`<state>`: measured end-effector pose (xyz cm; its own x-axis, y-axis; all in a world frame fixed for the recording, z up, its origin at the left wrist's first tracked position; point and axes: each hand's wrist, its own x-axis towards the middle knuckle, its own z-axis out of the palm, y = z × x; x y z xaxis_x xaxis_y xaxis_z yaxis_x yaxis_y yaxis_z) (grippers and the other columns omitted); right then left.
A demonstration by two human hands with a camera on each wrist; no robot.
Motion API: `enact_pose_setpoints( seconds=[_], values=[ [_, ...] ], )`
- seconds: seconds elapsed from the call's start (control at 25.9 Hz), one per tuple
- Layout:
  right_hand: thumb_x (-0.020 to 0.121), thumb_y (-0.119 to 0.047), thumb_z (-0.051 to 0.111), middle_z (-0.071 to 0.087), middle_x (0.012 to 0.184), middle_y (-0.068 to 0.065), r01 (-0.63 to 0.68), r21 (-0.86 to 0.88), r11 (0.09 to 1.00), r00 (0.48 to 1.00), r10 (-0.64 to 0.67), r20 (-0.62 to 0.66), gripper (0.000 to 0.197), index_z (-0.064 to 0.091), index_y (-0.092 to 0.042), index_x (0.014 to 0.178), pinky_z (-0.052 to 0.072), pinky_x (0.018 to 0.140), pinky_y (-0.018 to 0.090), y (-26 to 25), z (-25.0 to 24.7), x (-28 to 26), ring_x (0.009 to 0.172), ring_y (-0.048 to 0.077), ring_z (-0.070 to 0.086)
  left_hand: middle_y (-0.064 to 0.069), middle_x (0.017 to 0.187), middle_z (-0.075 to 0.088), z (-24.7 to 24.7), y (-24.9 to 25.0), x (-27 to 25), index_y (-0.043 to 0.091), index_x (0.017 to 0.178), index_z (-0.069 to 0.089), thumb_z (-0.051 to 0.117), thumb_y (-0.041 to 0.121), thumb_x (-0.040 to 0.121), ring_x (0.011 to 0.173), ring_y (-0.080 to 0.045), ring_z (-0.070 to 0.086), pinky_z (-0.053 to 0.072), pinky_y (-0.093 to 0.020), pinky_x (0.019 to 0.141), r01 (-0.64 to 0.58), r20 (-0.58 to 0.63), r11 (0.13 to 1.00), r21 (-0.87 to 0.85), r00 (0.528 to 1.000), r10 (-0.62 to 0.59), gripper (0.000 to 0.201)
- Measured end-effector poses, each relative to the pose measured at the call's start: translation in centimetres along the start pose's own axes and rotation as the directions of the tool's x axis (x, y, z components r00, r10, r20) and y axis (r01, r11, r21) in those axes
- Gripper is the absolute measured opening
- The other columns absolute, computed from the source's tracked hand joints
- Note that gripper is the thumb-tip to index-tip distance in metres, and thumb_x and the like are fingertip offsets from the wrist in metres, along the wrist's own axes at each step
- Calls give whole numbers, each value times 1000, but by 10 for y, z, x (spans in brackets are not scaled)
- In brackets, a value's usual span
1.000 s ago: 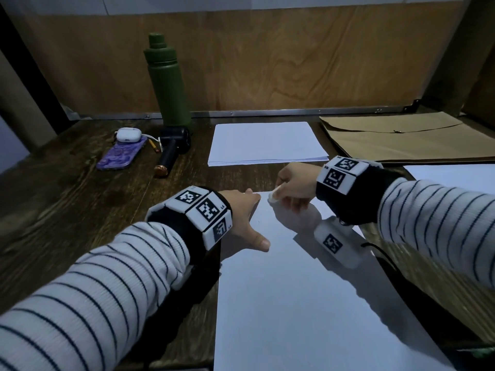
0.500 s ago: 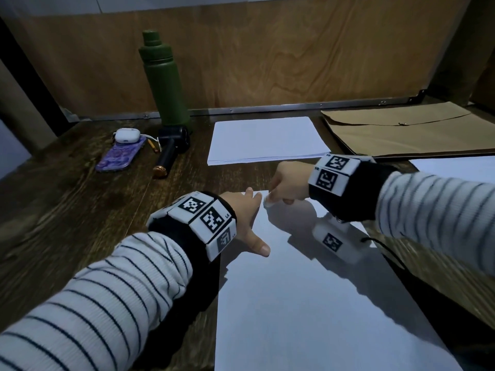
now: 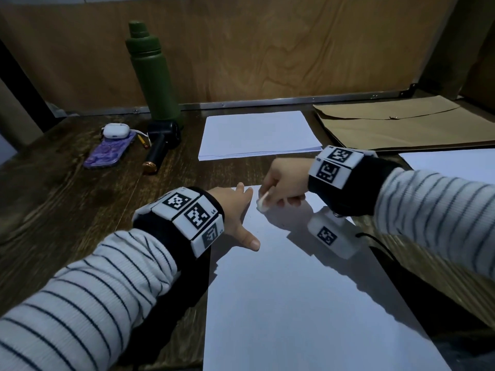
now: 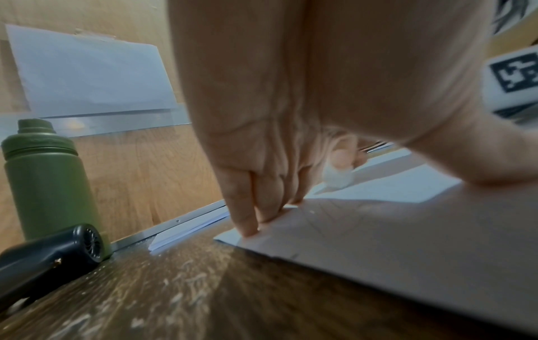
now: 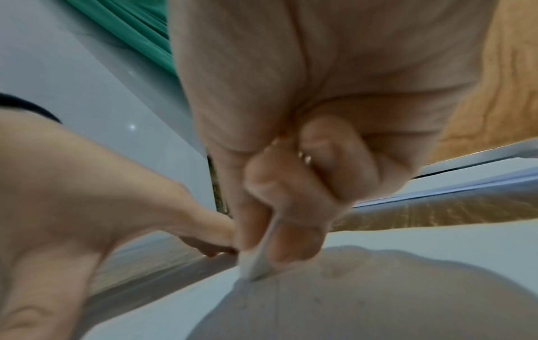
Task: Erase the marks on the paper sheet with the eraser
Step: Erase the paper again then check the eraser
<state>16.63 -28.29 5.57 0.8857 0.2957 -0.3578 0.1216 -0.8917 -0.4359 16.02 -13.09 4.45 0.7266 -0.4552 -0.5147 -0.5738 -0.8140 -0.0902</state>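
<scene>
now right hand (image 3: 288, 180) fingers pinch eraser (image 3: 262, 203) on paper sheet (image 3: 308, 303); left hand (image 3: 233, 212) fingers straight, pressing it

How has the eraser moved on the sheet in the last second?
Yes, slightly. The eraser in the right hand slid nearer to the person, away from the sheet's far edge beside the left hand.

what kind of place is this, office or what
Probably a desk or study nook, not clearly an office: a dark wooden desk with a plywood back panel, a stack of white paper, brown paper envelopes and a green water bottle.
</scene>
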Motion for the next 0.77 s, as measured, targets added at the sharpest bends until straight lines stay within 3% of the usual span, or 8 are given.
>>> enact_pose_setpoints(
  seconds=[0.08,0.15,0.35,0.46,0.62,0.66,0.77],
  values=[
    [80,-35,70,60,59,-6,6,14,1000,993,-7,114,22,74,-19,93,41,42,15,3,4,-13,37,6,48,-4,160,-7,1,0,2,15,151,-2,64,66,71,145,-26,19,30,-42,113,0,11,1000,1,1000,0,116],
    [81,-41,68,62,62,-6,-6,-13,1000,989,8,149,26,73,-21,97,44,46,15,6,7,-21,42,8,51,-1,160,-8,0,0,4,20,151,-5,64,65,71,146,-26,18,29,-42,114,-8,20,1000,-3,1000,8,115],
    [83,-35,67,62,59,-4,-19,29,999,1000,19,17,28,73,-10,94,43,42,15,6,5,-3,37,6,51,5,160,-9,-1,-8,3,26,152,-6,68,60,72,146,-25,12,23,-41,115,-19,39,998,-58,999,21,114],
    [82,-32,65,62,61,-1,-35,-19,999,998,34,-59,26,73,-8,88,41,46,18,-3,8,-3,39,8,50,6,160,-7,-1,-9,1,29,152,-4,70,58,71,146,-26,16,23,-42,114,-15,37,998,-67,999,18,113],
    [82,-42,65,56,60,-5,74,-74,995,976,-57,211,32,72,-12,91,39,51,18,-11,19,-27,43,10,42,8,159,-9,-4,-6,-3,30,151,-7,71,56,72,146,-23,15,21,-39,114,6,43,996,-87,999,-2,114],
    [81,-43,66,56,59,-6,70,-78,995,975,-51,218,34,73,-12,93,39,50,18,-10,17,-27,43,10,41,9,159,-9,-4,-6,-4,29,152,-7,70,56,73,146,-22,13,20,-38,115,9,42,996,-84,999,-6,114],
    [80,-41,67,58,63,-1,-44,-62,997,999,43,-23,36,73,-7,89,37,52,20,-5,2,-6,48,13,42,8,160,-9,-6,-5,-6,28,152,-7,68,56,75,146,-21,11,18,-37,115,9,44,997,-74,999,-5,111]
  ],
)
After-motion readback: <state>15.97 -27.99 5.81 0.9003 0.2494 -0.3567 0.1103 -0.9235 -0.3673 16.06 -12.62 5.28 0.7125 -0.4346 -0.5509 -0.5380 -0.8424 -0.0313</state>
